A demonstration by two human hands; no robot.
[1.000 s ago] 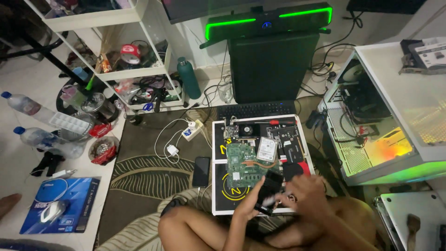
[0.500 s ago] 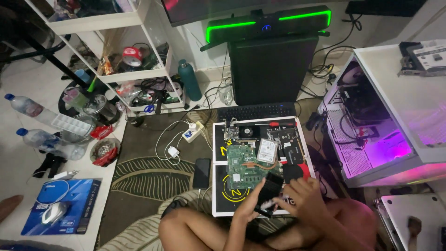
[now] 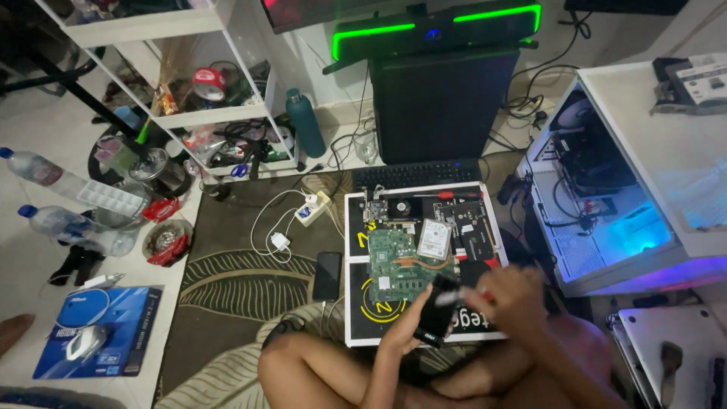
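Sitting cross-legged on a patterned rug, person works over a flat black-and-white work mat. Left hand wraps around a small black rectangular component, held tilted just above the mat's near edge. Right hand is closed on a thin tool, tip touching the component; motion blur hides detail. Green circuit board lies on the mat just beyond, silver hard drive beside it. Black smartphone left of mat.

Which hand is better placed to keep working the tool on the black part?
Right, probably. The right hand already holds the red-handled tool against the black component, while the left hand grips that component from below.
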